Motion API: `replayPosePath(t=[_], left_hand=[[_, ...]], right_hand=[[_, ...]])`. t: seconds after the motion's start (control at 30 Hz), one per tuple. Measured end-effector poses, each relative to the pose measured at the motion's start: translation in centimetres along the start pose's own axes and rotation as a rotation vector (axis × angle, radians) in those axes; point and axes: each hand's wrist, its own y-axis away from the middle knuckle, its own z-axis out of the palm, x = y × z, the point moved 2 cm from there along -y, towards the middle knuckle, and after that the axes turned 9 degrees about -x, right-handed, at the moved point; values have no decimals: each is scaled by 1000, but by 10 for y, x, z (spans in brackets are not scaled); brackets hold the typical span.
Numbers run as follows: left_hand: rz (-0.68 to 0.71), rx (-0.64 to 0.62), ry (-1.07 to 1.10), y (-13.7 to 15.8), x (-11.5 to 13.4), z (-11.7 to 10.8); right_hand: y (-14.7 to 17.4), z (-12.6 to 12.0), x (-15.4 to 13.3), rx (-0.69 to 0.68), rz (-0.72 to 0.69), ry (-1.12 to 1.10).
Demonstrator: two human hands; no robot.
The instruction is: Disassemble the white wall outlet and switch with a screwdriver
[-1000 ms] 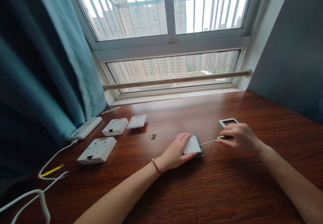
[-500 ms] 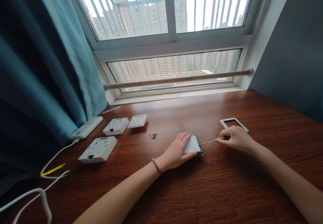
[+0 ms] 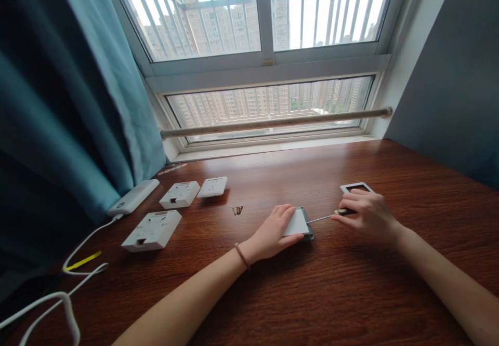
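My left hand (image 3: 273, 233) grips a white wall switch (image 3: 297, 222) with a grey back, holding it on the wooden table, thumb along the near edge and fingers over the far one. In my right hand (image 3: 368, 215) is a screwdriver (image 3: 320, 219), its dark handle between thumb and fingers. The thin metal shaft points left, and its tip meets the right side of the switch. Just beyond my right hand lies a white square frame (image 3: 346, 186), partly hidden by the fingers.
Several screws (image 3: 237, 210) lie left of the switch. Farther left are two white mounting boxes (image 3: 153, 230) and a white socket panel (image 3: 212, 186). A white power bank (image 3: 133, 198) with a cable (image 3: 86, 242) sits by the curtain (image 3: 117, 128), near a yellow strip (image 3: 83, 261).
My right hand has turned and its fingers have shifted up around the screwdriver handle, showing more of it and covering more of the frame. My left hand and the switch stay put.
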Motion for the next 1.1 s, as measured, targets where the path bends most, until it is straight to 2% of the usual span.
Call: replayPosePath(t=[0.07, 0.17, 0.23, 0.4, 0.5, 0.67, 0.77, 0.83, 1.0, 1.1], left_hand=[[5, -6, 2, 0, 0, 0], [8, -10, -3, -1, -1, 0], [7, -16, -5, -1, -1, 0], [2, -22, -12, -1, -1, -1], [0, -18, -12, -1, -1, 0], [-1, -8, -9, 0, -1, 1], [2, -13, -3, -1, -2, 2], [2, -15, 4, -1, -3, 2], [3, -15, 5, -1, -3, 2], [9, -16, 2, -2, -2, 1]], right_hand=[[1, -5, -3, 36, -60, 45], [0, 0, -1, 4, -16, -4], [-1, 9, 4, -102, 81, -112], [-4, 33, 15, -504, 289, -428], [-4, 38, 19, -592, 347, -548], [-3, 44, 22, -633, 390, -656], [-3, 42, 21, -620, 369, -623], [-4, 35, 18, -547, 331, -523], [-3, 13, 9, -203, 181, -165], [0, 4, 3, -42, 85, 2]])
